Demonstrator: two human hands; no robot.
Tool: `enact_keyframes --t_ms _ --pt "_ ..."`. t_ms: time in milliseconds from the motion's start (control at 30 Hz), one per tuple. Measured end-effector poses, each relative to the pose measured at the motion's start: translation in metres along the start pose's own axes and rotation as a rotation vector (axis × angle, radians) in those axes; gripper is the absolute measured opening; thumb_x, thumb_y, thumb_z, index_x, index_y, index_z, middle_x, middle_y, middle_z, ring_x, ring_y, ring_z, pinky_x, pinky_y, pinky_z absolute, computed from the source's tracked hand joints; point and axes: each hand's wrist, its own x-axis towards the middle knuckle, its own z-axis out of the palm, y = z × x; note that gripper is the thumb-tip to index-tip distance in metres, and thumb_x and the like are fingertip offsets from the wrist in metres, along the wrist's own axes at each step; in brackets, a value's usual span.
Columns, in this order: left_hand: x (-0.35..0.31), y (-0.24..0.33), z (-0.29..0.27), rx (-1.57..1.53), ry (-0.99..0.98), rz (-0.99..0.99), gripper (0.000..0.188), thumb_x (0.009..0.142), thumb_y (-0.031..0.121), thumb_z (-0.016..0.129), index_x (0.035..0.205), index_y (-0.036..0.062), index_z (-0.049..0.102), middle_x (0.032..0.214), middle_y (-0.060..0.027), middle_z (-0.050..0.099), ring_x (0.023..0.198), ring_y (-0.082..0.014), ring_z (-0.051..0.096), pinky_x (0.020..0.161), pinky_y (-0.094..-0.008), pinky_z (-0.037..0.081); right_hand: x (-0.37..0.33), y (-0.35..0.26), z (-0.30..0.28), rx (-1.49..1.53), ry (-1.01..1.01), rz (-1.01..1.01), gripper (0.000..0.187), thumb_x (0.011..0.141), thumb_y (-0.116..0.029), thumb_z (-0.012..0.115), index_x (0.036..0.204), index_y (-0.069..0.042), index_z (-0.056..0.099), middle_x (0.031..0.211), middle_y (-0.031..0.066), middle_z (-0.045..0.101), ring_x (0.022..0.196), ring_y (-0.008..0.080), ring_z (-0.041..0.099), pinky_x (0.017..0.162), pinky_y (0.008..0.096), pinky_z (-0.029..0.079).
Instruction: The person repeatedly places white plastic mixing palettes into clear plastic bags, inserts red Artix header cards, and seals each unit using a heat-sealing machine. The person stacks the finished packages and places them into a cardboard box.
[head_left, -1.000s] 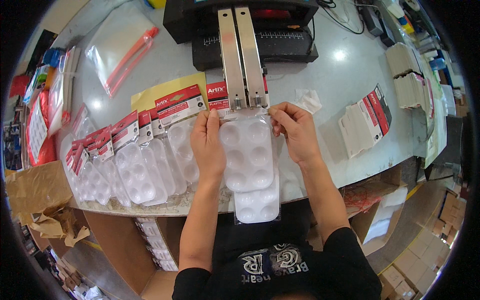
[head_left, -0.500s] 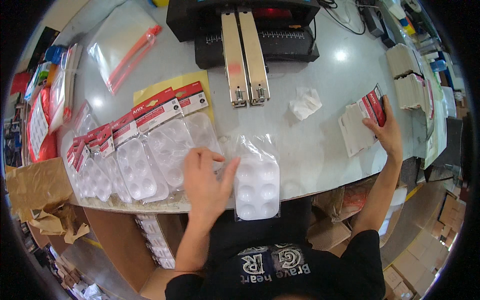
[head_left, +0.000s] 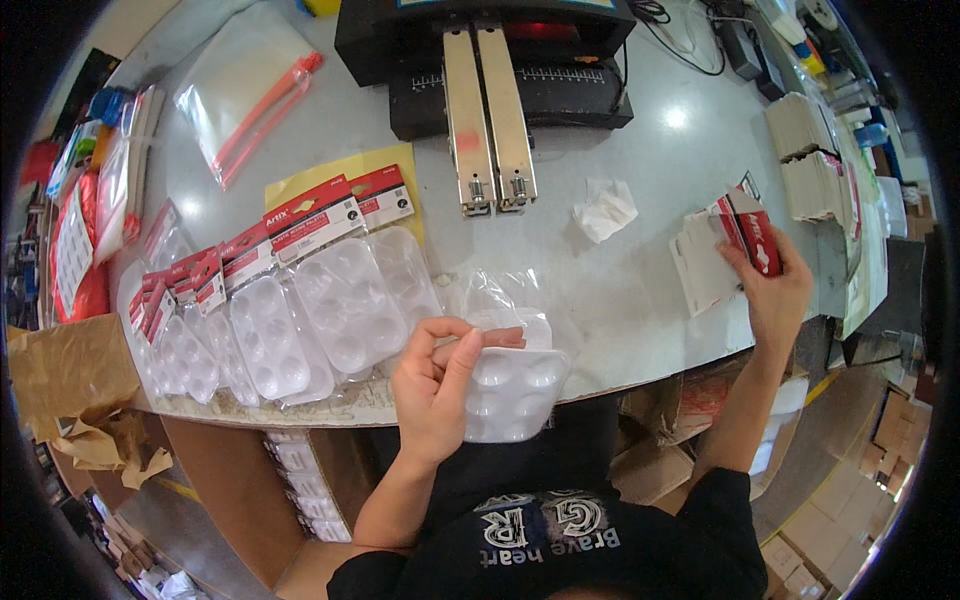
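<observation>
works at a wide, pale grey table [head_left: 620,290], with its edges bent by the fisheye view. faces a black machine [head_left: 400,50] at the far middle, fitted with two parallel metal bars [head_left: 490,120] pointing toward the body. wears a black short-sleeved top [head_left: 650,540] with pale print across the chest. has an open cardboard box [head_left: 235,490] below the table on the left. has a fanned row of bagged white palettes [head_left: 270,335] along the near left of the table, overlapping one another and topped by red-and-white headers [head_left: 315,205]. has flat clear bags [head_left: 240,90] with a red-orange edge beyond that row, left of the machine. has a yellow sheet [head_left: 390,160] partly under the packets nearest the metal bars.

clasps, with the right hand [head_left: 770,285], the red end of a stack of cards [head_left: 700,265] on the right of the table, with thumb and fingers on opposite sides; cannot tell how many cards within that grasp. pinches, with the left hand [head_left: 435,385], the upper edge of a white palette [head_left: 515,395], tilted over the table's near edge just in front of the torso. has clear film [head_left: 505,290] directly beyond that palette. has a crumpled white paper [head_left: 605,210] near the metal bars, well apart from both hands.
</observation>
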Motion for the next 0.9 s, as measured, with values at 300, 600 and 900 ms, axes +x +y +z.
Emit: enact_keyframes --t_ms 300,600,900 --pt "-0.012 0.011 0.013 0.309 -0.021 0.106 0.015 0.093 0.009 0.057 0.099 -0.0037 0.061 0.090 -0.0095 0.071 0.075 -0.0082 0.062 0.067 -0.0207 0.049 -0.052 -0.082 0.042 0.384 -0.875 -0.340 0.032 0.070 -0.016 0.081 0.090 0.002 0.064 0.074 0.0064 0.065 0.065 0.0069 0.053 0.061 0.0232 0.046" --pt "-0.008 0.004 0.008 0.348 -0.009 0.047 0.013 0.092 0.010 0.059 0.095 -0.0019 0.062 0.075 -0.0032 0.068 0.061 -0.0014 0.051 0.054 -0.0175 0.040 -0.047 -0.084 0.046 0.312 -0.900 -0.496 0.031 0.070 -0.020 0.081 0.085 0.000 0.063 0.061 0.0108 0.059 0.052 0.0111 0.049 0.053 0.0258 0.042" --pt "-0.011 0.003 0.008 0.441 0.014 0.051 0.013 0.091 0.010 0.059 0.091 -0.0020 0.065 0.071 -0.0002 0.063 0.065 -0.0027 0.050 0.059 -0.0177 0.040 -0.039 -0.076 0.050 0.278 -0.916 -0.612 0.037 0.072 -0.033 0.075 0.084 -0.001 0.059 0.064 0.0193 0.058 0.063 0.0397 0.057 0.056 0.0386 0.046"
